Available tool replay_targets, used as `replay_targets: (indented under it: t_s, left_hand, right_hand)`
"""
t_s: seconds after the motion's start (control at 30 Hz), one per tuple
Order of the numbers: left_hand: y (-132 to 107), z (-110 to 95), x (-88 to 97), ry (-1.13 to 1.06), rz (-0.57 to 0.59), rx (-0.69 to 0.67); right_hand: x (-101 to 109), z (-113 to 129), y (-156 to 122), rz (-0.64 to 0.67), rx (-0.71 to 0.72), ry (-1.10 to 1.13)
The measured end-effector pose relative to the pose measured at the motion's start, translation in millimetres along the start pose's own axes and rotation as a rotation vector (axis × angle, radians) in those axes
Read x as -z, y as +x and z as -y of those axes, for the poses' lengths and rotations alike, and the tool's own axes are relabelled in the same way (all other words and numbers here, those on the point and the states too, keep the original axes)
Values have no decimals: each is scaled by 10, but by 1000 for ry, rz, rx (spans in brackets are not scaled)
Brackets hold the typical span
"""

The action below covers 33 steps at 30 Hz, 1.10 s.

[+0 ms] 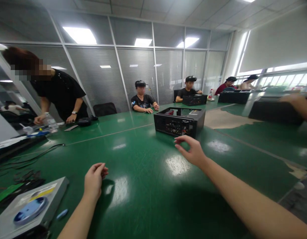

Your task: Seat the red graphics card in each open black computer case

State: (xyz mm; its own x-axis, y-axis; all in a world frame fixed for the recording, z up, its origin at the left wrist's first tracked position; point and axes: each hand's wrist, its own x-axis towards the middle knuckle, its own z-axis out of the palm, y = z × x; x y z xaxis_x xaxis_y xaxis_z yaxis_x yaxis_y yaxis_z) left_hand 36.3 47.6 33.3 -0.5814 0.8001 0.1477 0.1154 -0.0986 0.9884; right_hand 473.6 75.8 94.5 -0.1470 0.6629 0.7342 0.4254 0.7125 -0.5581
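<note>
My right hand (191, 151) is stretched out over the green table (143, 172), fingers apart and curved, holding nothing. It hovers just short of an open black computer case (179, 121) that stands further out on the table. My left hand (95, 179) hangs low over the table nearer to me, fingers loosely curled, with nothing in it. A grey optical drive (29, 209) with a blue disc label lies at my near left, beside my left forearm.
A standing person (56, 96) leans over the table at the far left near a water bottle (50, 121) and cables (31, 156). Seated people (143, 99) with more black cases (194, 99) sit along the far side. Another person's hand (299, 103) rests on a case at the right.
</note>
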Motion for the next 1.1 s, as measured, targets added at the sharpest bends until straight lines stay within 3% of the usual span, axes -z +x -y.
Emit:
replay_targets:
  t_s: [0.07, 0.13, 0.2, 0.27, 0.33, 0.4, 0.53, 0.6, 0.7, 0.87, 1.0, 1.1]
  left_hand:
    - [6, 35, -13, 89, 35, -30]
    - [21, 70, -45, 143, 77, -51]
    - [32, 93, -89, 180, 120, -69]
    - [41, 104, -131, 214, 168, -92]
    - [55, 118, -161, 246, 218, -105]
    - [80, 142, -176, 258, 255, -111]
    - [128, 184, -183, 259, 272, -125]
    - [129, 180, -188, 269, 268, -117]
    - [106, 149, -196, 278, 258, -105]
    - [75, 107, -197, 286, 240, -105]
    - [40, 65, -218, 263, 276, -89]
    - [-21, 24, -244, 227, 377, -96]
  right_hand:
    - [400, 118, 163, -132, 31, -219]
    - [832, 78, 382, -189, -24, -419]
    - [1204, -130, 624, -90, -120, -575]
    - [1445, -441, 842, 144, -205, -650]
    - [1543, -750, 990, 430, -274, -622]
    - [1542, -972, 1056, 603, -320, -608]
    - [1453, -1041, 1019, 580, -329, -718]
    - [1387, -903, 962, 586, -325, -747]
    - [1211, -511, 828, 648, -293, -774]
    - [782, 511, 428, 741, -206, -759]
    - [560, 1374, 145, 816, -235, -482]
    - [470, 1718, 212, 1021, -145, -248]
